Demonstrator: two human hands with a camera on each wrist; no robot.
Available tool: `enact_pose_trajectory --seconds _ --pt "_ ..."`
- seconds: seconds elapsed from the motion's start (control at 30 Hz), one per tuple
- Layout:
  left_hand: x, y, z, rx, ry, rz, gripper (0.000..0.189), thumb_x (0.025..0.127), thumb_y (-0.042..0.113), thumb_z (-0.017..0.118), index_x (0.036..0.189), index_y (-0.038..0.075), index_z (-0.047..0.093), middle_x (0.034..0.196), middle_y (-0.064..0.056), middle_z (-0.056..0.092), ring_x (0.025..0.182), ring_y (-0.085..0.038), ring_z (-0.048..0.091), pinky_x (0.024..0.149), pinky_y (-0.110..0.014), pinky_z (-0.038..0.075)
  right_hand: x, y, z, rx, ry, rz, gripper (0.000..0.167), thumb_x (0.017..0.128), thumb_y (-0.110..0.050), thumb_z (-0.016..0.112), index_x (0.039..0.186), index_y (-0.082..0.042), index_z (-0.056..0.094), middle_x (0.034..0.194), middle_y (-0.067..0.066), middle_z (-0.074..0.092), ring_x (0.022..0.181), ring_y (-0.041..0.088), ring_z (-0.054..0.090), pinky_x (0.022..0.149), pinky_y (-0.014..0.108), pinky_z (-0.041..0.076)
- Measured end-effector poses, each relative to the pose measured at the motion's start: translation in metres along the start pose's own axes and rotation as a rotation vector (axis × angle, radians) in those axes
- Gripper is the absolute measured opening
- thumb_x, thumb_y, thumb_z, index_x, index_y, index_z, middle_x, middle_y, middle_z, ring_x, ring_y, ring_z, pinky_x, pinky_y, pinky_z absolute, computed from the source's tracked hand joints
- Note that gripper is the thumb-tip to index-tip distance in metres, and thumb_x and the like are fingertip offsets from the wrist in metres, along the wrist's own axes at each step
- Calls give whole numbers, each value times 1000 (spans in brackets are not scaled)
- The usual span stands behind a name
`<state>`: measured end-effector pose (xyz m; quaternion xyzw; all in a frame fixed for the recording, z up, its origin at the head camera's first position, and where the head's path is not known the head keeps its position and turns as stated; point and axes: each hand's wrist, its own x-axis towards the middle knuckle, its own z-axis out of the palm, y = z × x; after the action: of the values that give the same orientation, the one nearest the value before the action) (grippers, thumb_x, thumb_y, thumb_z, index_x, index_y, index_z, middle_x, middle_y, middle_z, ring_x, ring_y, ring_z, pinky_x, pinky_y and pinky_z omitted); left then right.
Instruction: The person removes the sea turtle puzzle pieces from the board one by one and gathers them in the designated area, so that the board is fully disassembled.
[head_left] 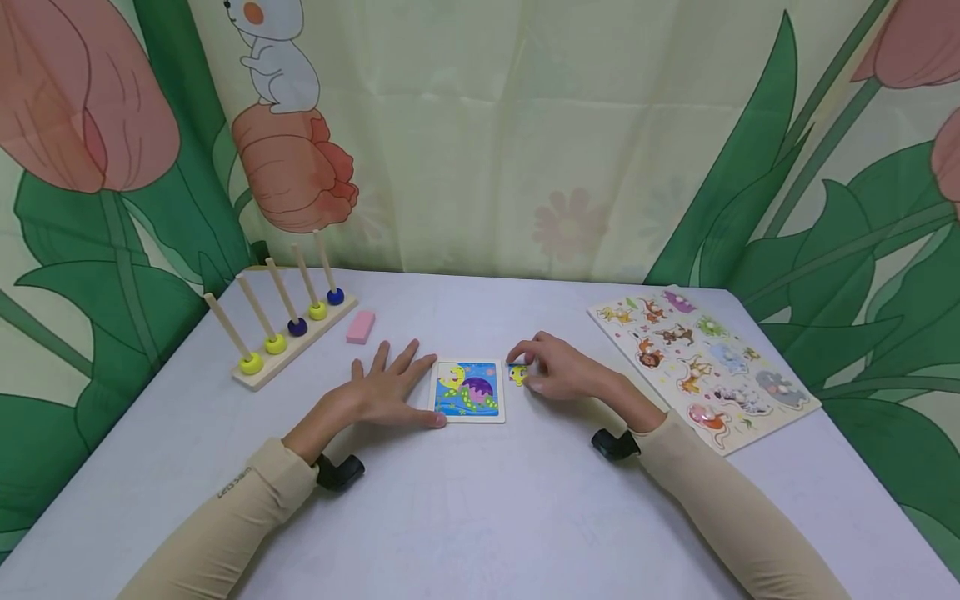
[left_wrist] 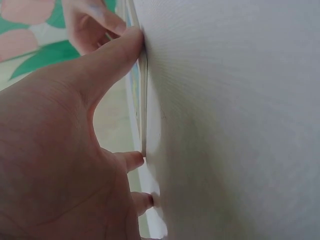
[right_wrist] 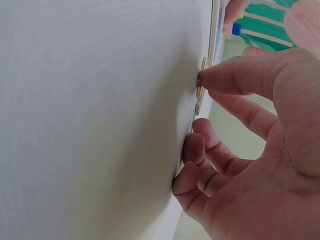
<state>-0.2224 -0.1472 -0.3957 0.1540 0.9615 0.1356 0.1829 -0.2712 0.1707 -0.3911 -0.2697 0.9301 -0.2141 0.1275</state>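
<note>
A small square jigsaw puzzle (head_left: 467,420) with a pale frame lies flat at the middle of the table, its picture showing a yellow dinosaur in a purple shell. My left hand (head_left: 386,387) spreads its fingers beside it, the thumb on the lower left corner and the index fingertip at the upper left corner. Just right of the frame, my right hand (head_left: 564,367) pinches a yellow and blue puzzle piece (head_left: 517,374) between thumb and index finger, low at the tabletop. In the right wrist view the piece's edge (right_wrist: 199,106) shows past the thumb; the other fingers are curled.
At the back left stands a wooden peg rack (head_left: 258,382) with yellow and dark blue beads on its pegs. A pink block (head_left: 361,327) lies near it. To the right is a large animal puzzle board (head_left: 660,379). A printed curtain (head_left: 465,150) hangs behind the table.
</note>
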Motion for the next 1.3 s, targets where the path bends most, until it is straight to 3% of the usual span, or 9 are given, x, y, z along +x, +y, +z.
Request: enact_pose_trajectory --seconds 0.47,1.07,1.3 --pt "-2 0 2 -24 -12 6 113 85 80 65 171 23 19 181 -14 -3 162 -57 -10 118 -87 -1 3 -9 6 79 91 -70 28 96 -12 73 123 -18 74 113 9 65 98 22 57 87 34 49" --pt "8 -6 11 22 -13 -5 111 85 82 61 172 29 14 181 -11 -8 162 -56 -14 118 -87 -4 27 -39 17 69 17 -110 28 99 -16 68 126 -18 73 117 10 65 94 20 56 81 29 49" --pt "13 -10 13 16 -16 -11 112 85 84 61 172 31 13 181 -8 -10 162 -54 -17 118 -88 -2 32 -48 20 35 3 -119 30 100 -17 69 130 -19 72 120 9 64 107 20 60 95 36 54"
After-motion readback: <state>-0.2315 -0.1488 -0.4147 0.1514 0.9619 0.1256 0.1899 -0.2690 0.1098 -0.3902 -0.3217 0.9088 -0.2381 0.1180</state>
